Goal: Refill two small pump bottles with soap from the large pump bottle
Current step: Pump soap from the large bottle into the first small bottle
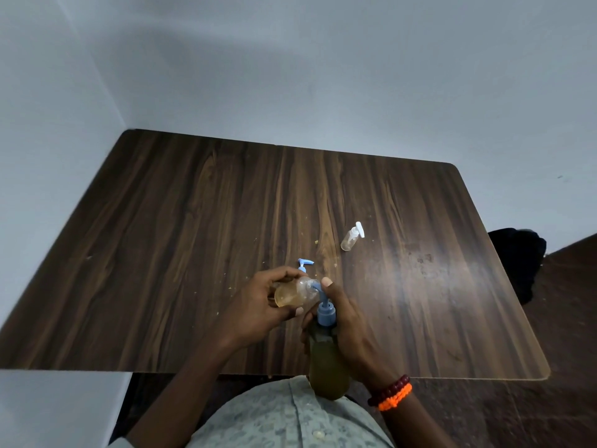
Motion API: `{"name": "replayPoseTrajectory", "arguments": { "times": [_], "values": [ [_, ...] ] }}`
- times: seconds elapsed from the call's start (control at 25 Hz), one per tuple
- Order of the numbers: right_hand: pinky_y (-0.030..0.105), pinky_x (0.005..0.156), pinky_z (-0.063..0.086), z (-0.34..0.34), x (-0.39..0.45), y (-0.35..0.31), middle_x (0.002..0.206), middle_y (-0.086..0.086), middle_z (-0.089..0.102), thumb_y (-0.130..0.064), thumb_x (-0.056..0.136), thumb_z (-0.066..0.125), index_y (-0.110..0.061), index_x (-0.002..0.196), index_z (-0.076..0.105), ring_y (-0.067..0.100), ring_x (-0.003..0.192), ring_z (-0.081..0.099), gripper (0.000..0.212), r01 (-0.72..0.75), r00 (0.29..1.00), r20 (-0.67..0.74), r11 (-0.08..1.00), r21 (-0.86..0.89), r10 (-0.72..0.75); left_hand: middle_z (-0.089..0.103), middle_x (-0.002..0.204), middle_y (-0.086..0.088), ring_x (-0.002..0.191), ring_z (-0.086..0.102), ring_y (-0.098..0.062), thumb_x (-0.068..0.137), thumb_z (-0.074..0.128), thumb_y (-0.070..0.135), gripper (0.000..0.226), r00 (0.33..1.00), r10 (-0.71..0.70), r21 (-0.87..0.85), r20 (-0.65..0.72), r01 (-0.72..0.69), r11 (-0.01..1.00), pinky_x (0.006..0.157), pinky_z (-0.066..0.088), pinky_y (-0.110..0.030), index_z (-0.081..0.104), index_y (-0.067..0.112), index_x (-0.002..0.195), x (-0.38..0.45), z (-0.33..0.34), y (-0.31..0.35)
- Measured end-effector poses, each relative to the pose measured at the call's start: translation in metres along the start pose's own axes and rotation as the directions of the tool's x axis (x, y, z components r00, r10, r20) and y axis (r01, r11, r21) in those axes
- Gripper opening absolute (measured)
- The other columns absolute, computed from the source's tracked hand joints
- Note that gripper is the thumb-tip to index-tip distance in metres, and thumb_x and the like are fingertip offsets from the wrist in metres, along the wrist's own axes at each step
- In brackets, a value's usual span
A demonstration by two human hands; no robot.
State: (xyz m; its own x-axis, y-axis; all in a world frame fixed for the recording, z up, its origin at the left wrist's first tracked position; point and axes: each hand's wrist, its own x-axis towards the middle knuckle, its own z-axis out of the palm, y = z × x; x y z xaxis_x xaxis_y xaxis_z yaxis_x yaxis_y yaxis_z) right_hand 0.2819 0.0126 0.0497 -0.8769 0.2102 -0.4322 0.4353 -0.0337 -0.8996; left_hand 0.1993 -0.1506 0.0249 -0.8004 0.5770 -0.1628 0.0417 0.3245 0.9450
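**First small bottle mid-fill**

Left hand (258, 299) grips an uncapped small bottle (295, 294), tilted, mouth at the big bottle's (328, 363) spout. Right hand (344, 321) wraps the big bottle, thumb on the pump. Roughly half full, hard to judge. Blue pump (304, 264) lies on the table (193, 221). Second bottle (351, 237) looks empty, still capped.

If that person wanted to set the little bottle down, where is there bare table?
Bare: the table left of the left hand, the far strip by the wall, and the stretch right of the white-pump bottle. Crowded: the middle near edge, round both hands, the large bottle and the loose blue pump.
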Motion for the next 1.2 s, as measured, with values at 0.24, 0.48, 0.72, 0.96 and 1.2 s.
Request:
{"name": "replayPoseTrajectory", "arguments": {
  "times": [0.24,0.48,0.72,0.96,1.2],
  "values": [
    [0.06,0.102,0.055,0.002,-0.005,0.001,0.112,0.027,0.072,-0.071,0.095,0.043,0.0,0.115,0.069,0.035,0.098,0.07,0.079,0.003,0.999,-0.047,1.0,-0.016,-0.003,0.077,0.119,0.008,0.108,0.075,-0.009,0.082,0.087,0.006,0.048,1.0,-0.001,0.009,-0.014,0.002,1.0,0.096,0.062,-0.047,0.072,0.025,0.123,-0.001,0.002,0.0],
    [0.035,0.075,0.065,0.001,-0.003,0.002,0.088,0.015,0.073,-0.059,0.091,0.046,-0.01,0.094,0.066,0.029,0.08,0.073,0.053,-0.02,0.997,-0.073,1.0,0.008,0.02,0.075,0.122,0.006,0.113,0.073,-0.014,0.082,0.087,0.006,0.048,1.0,-0.012,-0.006,-0.01,0.012,1.0,0.098,0.061,-0.051,0.071,0.023,0.125,-0.002,0.005,0.0],
    [0.051,0.08,0.061,0.001,-0.007,-0.005,0.088,0.031,0.071,-0.055,0.096,0.049,0.0,0.087,0.065,0.034,0.077,0.066,0.058,0.005,0.998,-0.066,1.0,0.008,-0.005,0.076,0.122,0.008,0.112,0.074,-0.01,0.082,0.087,0.005,0.049,1.0,0.006,0.005,-0.019,-0.006,1.0,0.098,0.062,-0.047,0.072,0.024,0.124,-0.001,0.004,0.002],
    [0.055,0.087,0.058,-0.001,-0.005,-0.004,0.099,0.038,0.067,-0.04,0.102,0.046,0.003,0.092,0.063,0.045,0.086,0.067,0.047,-0.005,0.998,-0.066,1.0,0.002,0.005,0.076,0.123,0.007,0.113,0.074,-0.011,0.083,0.087,0.008,0.049,1.0,0.002,0.007,-0.007,-0.002,1.0,0.098,0.062,-0.047,0.071,0.023,0.126,0.001,0.003,0.002],
    [0.021,0.066,0.06,-0.006,-0.001,0.0,0.08,0.007,0.075,-0.042,0.1,0.045,-0.013,0.086,0.064,0.008,0.071,0.074,0.038,-0.007,0.999,-0.043,1.0,-0.019,0.006,0.076,0.122,0.006,0.113,0.074,-0.011,0.082,0.087,0.005,0.049,1.0,0.004,-0.002,-0.012,-0.004,1.0,0.099,0.062,-0.046,0.071,0.022,0.125,0.004,0.003,0.001]
  ]
}}
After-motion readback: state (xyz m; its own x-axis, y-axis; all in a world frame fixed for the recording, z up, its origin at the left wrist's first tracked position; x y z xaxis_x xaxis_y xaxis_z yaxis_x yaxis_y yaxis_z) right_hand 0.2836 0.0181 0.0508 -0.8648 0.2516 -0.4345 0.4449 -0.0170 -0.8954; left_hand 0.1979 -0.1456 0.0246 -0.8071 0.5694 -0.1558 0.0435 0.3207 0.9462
